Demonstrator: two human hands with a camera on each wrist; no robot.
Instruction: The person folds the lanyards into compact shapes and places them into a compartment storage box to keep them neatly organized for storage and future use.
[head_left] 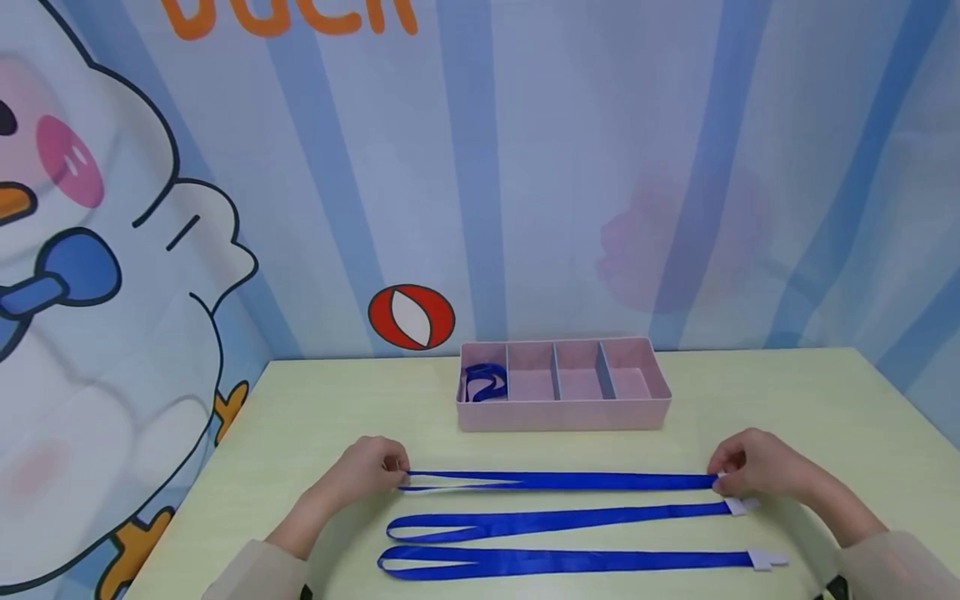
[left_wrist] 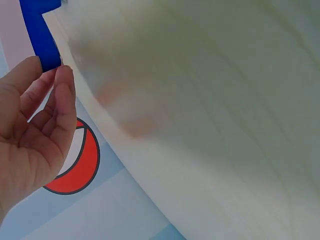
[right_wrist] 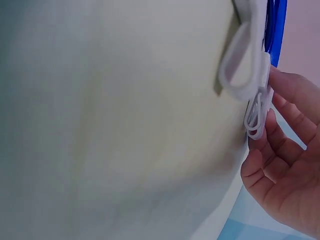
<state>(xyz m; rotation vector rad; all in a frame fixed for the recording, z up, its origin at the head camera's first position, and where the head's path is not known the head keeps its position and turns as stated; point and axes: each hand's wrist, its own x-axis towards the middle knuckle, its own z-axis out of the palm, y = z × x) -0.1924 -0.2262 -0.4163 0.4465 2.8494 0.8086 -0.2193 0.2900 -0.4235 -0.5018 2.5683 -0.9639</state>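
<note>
A blue lanyard (head_left: pixel 600 481) stretches lengthwise between both hands, the farthest of three on the table. Its looped left end is pinched between thumb and fingers of my left hand (head_left: pixel 367 468); the left wrist view shows the blue strap (left_wrist: pixel 45 45) at the fingertips. At the other end, my right hand (head_left: pixel 768 468) holds the white clip (right_wrist: pixel 259 112) between thumb and fingers. Nearer to me lie a second blue lanyard (head_left: pixel 570 522) and a third blue lanyard (head_left: pixel 585 562), roughly parallel, loops left and white clips right.
Behind the lanyards stands a pink divided box (head_left: pixel 562 417). A blue coiled strap (head_left: pixel 487 380) sits in its leftmost compartment. The pale yellow table (head_left: pixel 352 404) ends at a printed curtain (head_left: pixel 540 167) at the back. A cartoon duck (head_left: pixel 90 433) is printed on the left.
</note>
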